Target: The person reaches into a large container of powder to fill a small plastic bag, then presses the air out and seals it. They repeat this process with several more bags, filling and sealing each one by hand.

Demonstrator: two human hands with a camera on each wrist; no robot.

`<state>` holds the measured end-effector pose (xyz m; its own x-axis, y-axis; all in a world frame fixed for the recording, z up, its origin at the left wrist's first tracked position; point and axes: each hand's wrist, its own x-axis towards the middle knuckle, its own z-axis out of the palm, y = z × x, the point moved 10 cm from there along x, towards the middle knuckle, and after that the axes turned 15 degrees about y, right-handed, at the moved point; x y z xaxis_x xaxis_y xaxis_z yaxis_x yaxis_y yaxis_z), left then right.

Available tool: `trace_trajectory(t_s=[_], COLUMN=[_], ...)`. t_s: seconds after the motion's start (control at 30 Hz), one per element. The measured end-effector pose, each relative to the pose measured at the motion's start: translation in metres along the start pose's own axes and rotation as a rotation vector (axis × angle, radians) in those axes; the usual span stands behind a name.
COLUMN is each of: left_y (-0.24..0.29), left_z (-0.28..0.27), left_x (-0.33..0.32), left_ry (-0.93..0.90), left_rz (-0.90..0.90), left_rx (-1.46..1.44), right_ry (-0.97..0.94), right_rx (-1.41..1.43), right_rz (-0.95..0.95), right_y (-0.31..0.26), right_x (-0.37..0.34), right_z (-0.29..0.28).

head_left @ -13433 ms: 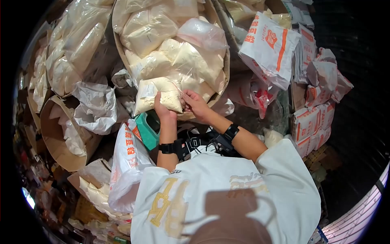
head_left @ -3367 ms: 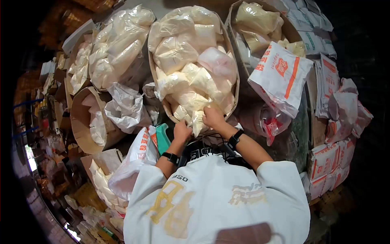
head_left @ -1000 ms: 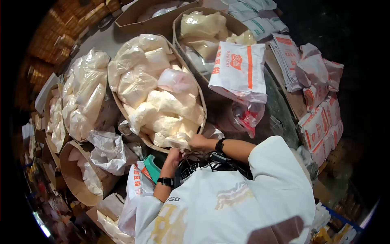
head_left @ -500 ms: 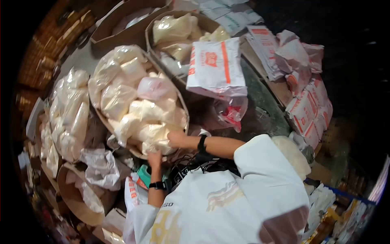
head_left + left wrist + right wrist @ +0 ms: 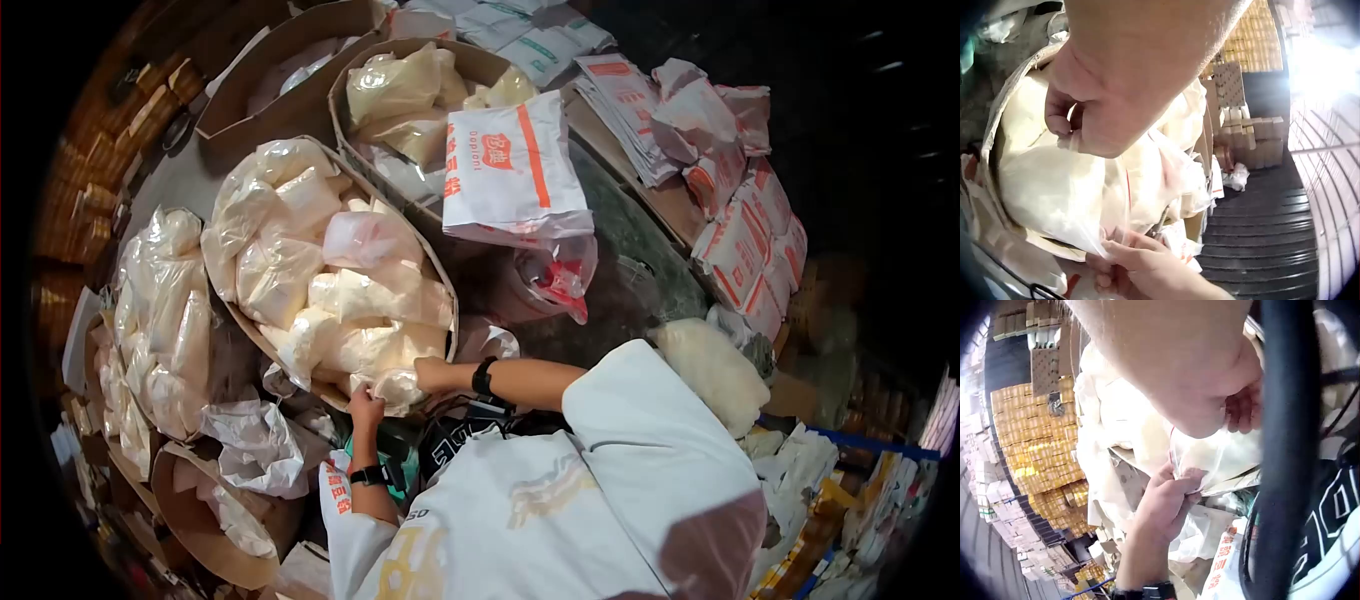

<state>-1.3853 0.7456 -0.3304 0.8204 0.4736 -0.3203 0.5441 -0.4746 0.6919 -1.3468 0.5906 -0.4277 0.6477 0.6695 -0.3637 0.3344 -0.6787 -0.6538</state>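
A clear zip bag of cream-coloured powder lies at the near rim of a large open carton heaped with similar bags. My left hand pinches one corner of its mouth between thumb and fingers. At the opposite corner my right hand grips the plastic with curled fingers. In the left wrist view, the bag stretches between both hands, and a red zip line runs along its mouth. The right wrist view shows the left hand pinching the edge, with the right hand close above.
A white printed sack lies right of the carton, above a clear bag with red contents. More cartons of bags stand behind and left. A crumpled white sack and a round carton sit at the left.
Earlier, both hands held a labelled powder bag up before the carton. They have since lowered to its near rim, still holding a bag. Lately the head view has swung, shifting the carton left.
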Motion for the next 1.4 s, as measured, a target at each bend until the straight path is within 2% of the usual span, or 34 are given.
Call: trace_trajectory(t_s=[0.07, 0.17, 0.2, 0.27, 0.33, 0.4, 0.5, 0.53, 0.57, 0.63, 0.7, 0.77, 0.8, 0.87, 0.9, 0.93, 0.97, 1.07, 1.13, 1.27, 1.33, 1.4], left_y=[-0.021, -0.004, -0.004, 0.018, 0.033, 0.037, 0.020, 0.041, 0.039, 0.069, 0.064, 0.033, 0.040, 0.056, 0.051, 0.045, 0.040, 0.004, 0.011, 0.007, 0.017, 0.032], left_z=[-0.003, -0.033, -0.040, -0.051, -0.049, -0.042, -0.026, -0.036, -0.031, -0.046, -0.044, -0.030, -0.034, -0.043, -0.039, -0.037, -0.034, -0.015, -0.019, -0.005, -0.004, -0.007], left_x=[-0.007, -0.016, -0.013, -0.021, -0.024, -0.018, 0.005, 0.008, 0.011, 0.003, 0.009, 0.019, 0.016, 0.011, 0.011, 0.009, 0.008, 0.003, -0.004, -0.011, -0.012, -0.019], left_ry=[-0.089, 0.047, 0.141, 0.157, 0.191, 0.240, 0.327, 0.425, 0.404, 0.357, 0.366, 0.317, 0.355, 0.448, 0.414, 0.381, 0.348, 0.270, 0.235, 0.142, 0.146, 0.174], left_rz=[-0.179, -0.224, -0.158, -0.262, -0.325, -0.346, -0.185, 0.065, 0.047, 0.005, -0.003, -0.083, -0.013, 0.128, 0.082, 0.037, -0.008, -0.285, -0.309, -0.390, -0.366, -0.385], left_rx=[-0.227, -0.266, -0.249, -0.400, -0.489, -0.519, -0.251, -0.065, -0.020, 0.080, 0.008, -0.114, -0.093, -0.055, -0.048, -0.040, -0.033, -0.382, -0.479, -0.735, -0.698, -0.692], right_ry=[0.115, 0.166, 0.143, 0.268, 0.370, 0.456, 0.503, 0.504, 0.505, 0.487, 0.460, 0.221, 0.097, -0.074, -0.161, -0.069, -0.065, -0.009, 0.092, 0.160, 0.177, 0.115], right_rx=[-0.003, 0.106, 0.114, 0.238, 0.246, 0.135, 0.112, 0.118, 0.123, 0.138, 0.156, 0.447, 0.590, 0.592, 0.595, 0.584, 0.470, 0.161, 0.004, -0.097, -0.148, -0.169], right_rz=[0.171, 0.256, 0.196, 0.191, 0.194, 0.205, 0.264, 0.265, 0.266, 0.271, 0.279, 0.424, 0.501, 0.481, 0.467, 0.451, 0.420, 0.324, 0.272, 0.398, 0.446, 0.454], right_y=[-0.014, -0.044, -0.065, -0.104, -0.106, -0.081, -0.066, -0.064, -0.063, -0.053, -0.037, -0.050, -0.056, -0.055, -0.058, -0.058, -0.055, -0.034, -0.022, -0.029, -0.017, -0.015], right_x=[-0.008, 0.001, 0.000, -0.009, -0.001, 0.026, 0.038, 0.041, 0.041, 0.047, 0.055, 0.044, 0.033, 0.029, 0.027, 0.028, 0.031, 0.052, 0.064, 0.047, 0.048, 0.049], right_z=[-0.064, -0.130, -0.157, -0.223, -0.236, -0.220, -0.214, -0.212, -0.210, -0.197, -0.184, -0.182, -0.178, -0.161, -0.155, -0.167, -0.165, -0.145, -0.130, -0.142, -0.129, -0.116])
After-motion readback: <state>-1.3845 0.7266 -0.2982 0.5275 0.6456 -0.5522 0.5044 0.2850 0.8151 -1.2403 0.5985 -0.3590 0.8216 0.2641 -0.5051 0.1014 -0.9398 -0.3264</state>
